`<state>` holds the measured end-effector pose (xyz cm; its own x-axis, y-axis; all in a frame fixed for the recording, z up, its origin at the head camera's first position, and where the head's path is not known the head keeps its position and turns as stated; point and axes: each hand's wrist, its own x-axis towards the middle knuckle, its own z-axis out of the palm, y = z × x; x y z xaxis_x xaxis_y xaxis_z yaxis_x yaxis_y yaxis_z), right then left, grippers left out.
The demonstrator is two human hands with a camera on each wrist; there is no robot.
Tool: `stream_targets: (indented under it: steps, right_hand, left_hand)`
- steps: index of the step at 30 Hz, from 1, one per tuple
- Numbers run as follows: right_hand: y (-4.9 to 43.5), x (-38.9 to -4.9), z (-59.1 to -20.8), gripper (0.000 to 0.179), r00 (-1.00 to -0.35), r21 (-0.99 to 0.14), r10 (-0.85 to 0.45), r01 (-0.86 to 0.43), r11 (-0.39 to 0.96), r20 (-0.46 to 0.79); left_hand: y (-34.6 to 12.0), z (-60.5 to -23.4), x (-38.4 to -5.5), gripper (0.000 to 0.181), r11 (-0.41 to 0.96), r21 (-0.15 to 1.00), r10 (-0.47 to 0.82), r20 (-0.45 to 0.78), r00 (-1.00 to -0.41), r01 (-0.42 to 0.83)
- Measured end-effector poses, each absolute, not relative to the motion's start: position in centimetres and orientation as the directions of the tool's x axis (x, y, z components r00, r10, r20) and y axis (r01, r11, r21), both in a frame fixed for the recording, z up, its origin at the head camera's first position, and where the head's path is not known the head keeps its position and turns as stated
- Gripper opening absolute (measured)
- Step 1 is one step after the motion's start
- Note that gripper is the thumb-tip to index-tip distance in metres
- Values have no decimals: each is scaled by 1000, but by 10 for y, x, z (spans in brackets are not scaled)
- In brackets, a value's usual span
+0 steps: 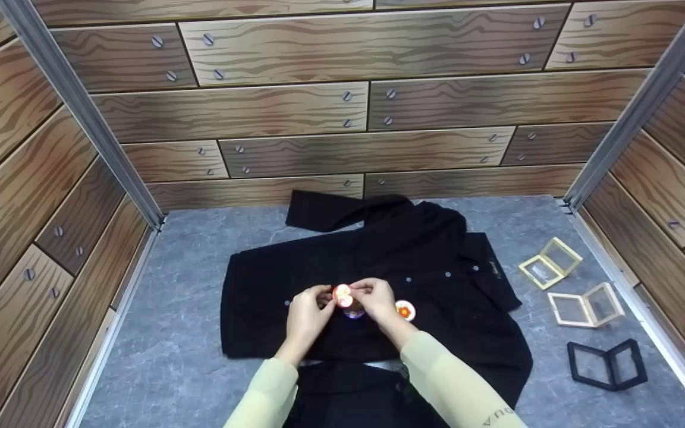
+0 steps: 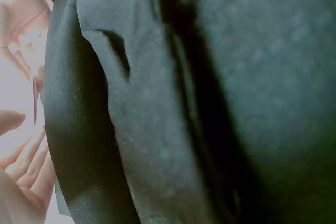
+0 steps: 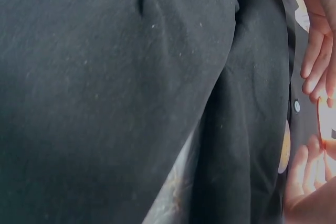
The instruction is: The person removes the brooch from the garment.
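My left hand [image 1: 308, 318] and right hand [image 1: 377, 299] meet over the black garment, pinching a small round disc [image 1: 343, 295] between them from opposite sides. The disc has a red rim and a bright, washed-out face. In the right wrist view the same thin disc [image 3: 319, 121] appears edge-on between the fingertips. Just below it, partly hidden by the hands, a second round piece with a blue-purple edge [image 1: 354, 312] lies on the cloth. Beside my right wrist rests a white disc with an orange flower [image 1: 405, 310]. The black garment [image 1: 295, 264] lies spread out, with small light buttons along it.
Three hinged frames stand unfolded along the right side: a gold one [image 1: 538, 270], a pale wood-toned one [image 1: 573, 310] and a black one [image 1: 592, 364]. Wood-patterned walls [image 1: 295, 110] enclose the grey tabletop [image 1: 185, 285] at the back and both sides.
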<state>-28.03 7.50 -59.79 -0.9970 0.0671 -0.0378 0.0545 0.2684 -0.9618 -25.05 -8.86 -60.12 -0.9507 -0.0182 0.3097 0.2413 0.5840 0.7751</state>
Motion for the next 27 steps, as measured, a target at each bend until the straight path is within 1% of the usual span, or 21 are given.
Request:
stream_targets:
  steps: [5, 13, 21, 27]
  right_hand:
    - [80, -281, -598, 16, -995, -967, 88, 57, 247, -36]
    - [95, -283, -599, 15, -992, -984, 113, 79, 159, -61]
    - [111, -284, -600, 15, -988, -976, 146, 83, 200, -54]
    - [122, -286, -599, 14, -985, -976, 165, 85, 198, -53]
  left_hand:
    - [-87, -601, -250, 25, 588, 772, -6, 302, -953, 241]
    - [-82, -604, -247, 28, 616, 747, 22, 303, -953, 252]
    - [-76, -606, -246, 29, 634, 732, 28, 302, -953, 251]
    - [-71, -604, -247, 30, 643, 719, 44, 310, -950, 265]
